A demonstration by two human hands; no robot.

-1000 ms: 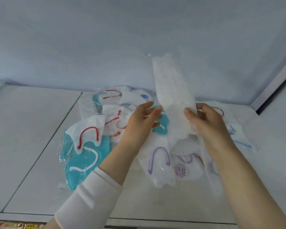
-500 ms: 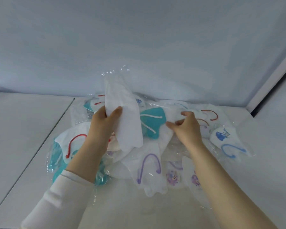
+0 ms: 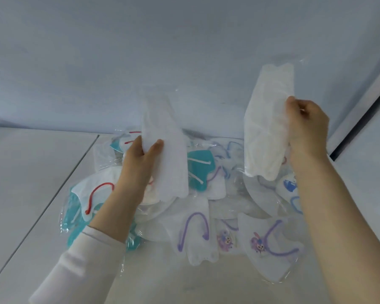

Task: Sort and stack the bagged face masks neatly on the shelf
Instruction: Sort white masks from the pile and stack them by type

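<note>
SORTING BY KIND: A person working through bagged face masks on a white shelf [image 3: 31, 183] now holds a plain white one in each hand above the unsorted pile [image 3: 198, 227]. Half a second ago only the left hand [image 3: 138, 167] had a packet, while the right hand [image 3: 307, 130] was down in the heap with fingers reaching. The right hand has since come up and out to the right with a second white mask [image 3: 266, 132], clear of the pile and held high against the pale back wall [image 3: 140, 62].

Two matching packets in hand suggests the plain whites are being pulled out as one group. No neat stack shows yet, so the job looks to be in its early part. The rest lies jumbled and overlapping on the shelf (a teal mask [image 3: 199, 170], a red-looped mask [image 3: 97, 189] and a purple-looped mask [image 3: 193, 233] among them).

The left hand grips the first white mask [image 3: 169, 163] at its left edge, thumb across the front and fingers hidden behind, with the packet standing nearly upright over the pile's left-centre. The right hand is curled closed on the right edge of the second packet, pinching it so that it hangs at a slight tilt.

The left forearm, in a white sleeve [image 3: 79, 264], rises from the lower left. The bare right forearm rises from the lower right, and its hand sits higher than the left, near the shelf's right corner.
</note>
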